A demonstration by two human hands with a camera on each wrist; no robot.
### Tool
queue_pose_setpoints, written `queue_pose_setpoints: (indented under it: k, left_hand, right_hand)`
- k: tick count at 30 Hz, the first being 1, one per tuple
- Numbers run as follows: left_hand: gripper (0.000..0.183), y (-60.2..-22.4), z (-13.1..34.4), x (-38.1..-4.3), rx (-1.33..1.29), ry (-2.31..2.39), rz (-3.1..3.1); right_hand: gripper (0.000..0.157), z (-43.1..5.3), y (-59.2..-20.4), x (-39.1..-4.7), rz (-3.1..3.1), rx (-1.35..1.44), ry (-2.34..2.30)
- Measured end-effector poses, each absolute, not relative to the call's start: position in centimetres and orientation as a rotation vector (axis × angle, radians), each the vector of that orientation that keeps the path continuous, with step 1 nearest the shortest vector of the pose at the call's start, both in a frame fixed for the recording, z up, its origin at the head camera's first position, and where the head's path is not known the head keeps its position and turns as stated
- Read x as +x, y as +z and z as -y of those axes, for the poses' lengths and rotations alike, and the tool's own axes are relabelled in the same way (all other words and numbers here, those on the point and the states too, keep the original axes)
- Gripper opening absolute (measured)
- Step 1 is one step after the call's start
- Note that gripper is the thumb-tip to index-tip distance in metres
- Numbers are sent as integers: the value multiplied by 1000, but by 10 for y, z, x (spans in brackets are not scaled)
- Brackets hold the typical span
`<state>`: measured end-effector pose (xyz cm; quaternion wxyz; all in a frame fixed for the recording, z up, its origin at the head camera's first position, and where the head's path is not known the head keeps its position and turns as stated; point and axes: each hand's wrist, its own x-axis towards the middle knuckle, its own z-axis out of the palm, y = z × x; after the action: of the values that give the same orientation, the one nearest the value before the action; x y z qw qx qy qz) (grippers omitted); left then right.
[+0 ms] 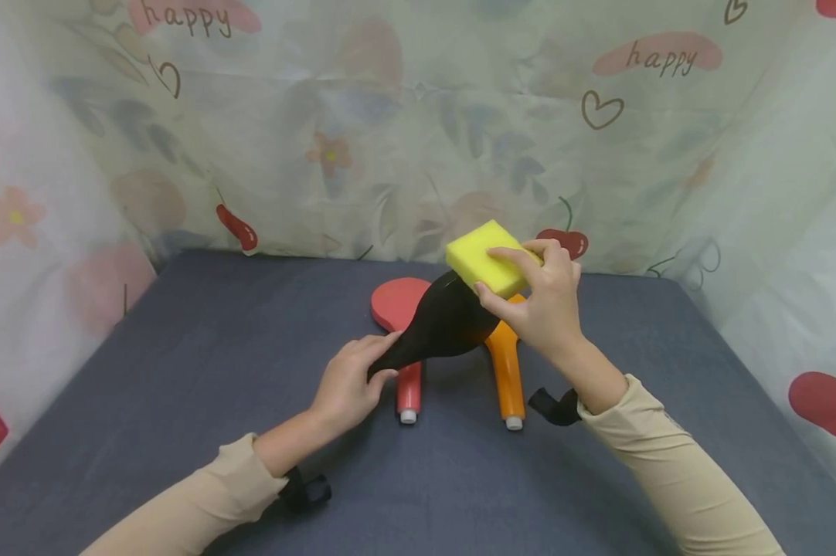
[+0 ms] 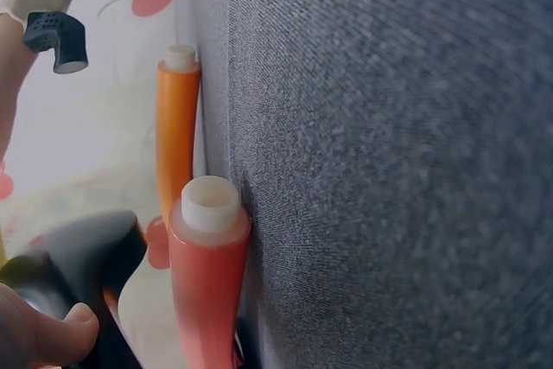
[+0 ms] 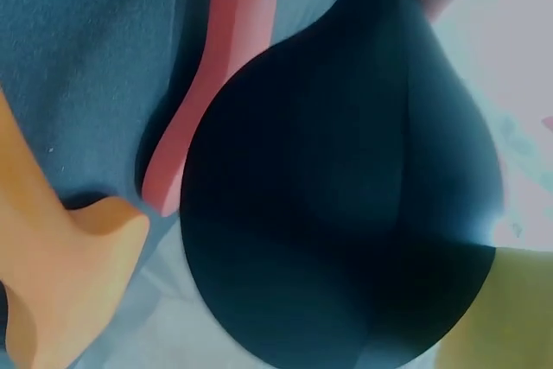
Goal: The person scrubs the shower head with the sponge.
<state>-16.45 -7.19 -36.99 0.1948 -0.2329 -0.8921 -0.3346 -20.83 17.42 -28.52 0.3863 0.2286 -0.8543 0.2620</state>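
A black spoon-shaped utensil (image 1: 446, 320), with a broad rounded head and a narrow handle, is held tilted above the table. My left hand (image 1: 354, 378) grips the handle end; its thumb (image 2: 73, 334) shows at the edge of the left wrist view. Between thumb and fingers, my right hand (image 1: 546, 297) pinches a yellow sponge (image 1: 484, 259) at the head's far edge, seemingly touching it. Below lie a red round-headed utensil (image 1: 399, 303) and an orange utensil (image 1: 507, 371), both with white handle ends. The black head partly covers both.
A dark grey cloth-covered table (image 1: 251, 340) spreads beneath. Patterned fabric (image 1: 418, 154) hangs along its back and sides. Black camera mounts (image 1: 555, 407) are worn at both wrists.
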Motion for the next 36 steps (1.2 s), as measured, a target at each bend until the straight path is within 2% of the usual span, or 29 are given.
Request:
queue_pose_setpoints:
  k: [9,17,28,36]
  left_hand:
    - [52,-368,71,-164,-665,-900,2524]
    - [51,-367,70,-164,-680,-905,2521]
    - [53,-366,67,-163,-669,-888,2527]
    - [52,-366,66,-163,-663,-915,2526]
  right_hand:
    - [42,-158,-295,-199,2110,808,437]
    - [40,-160,-292,-201,2108,785,437]
    - [47,-143,-309,-193,2048,987,204]
    - [44,-146,-302,-195,2064,883,255]
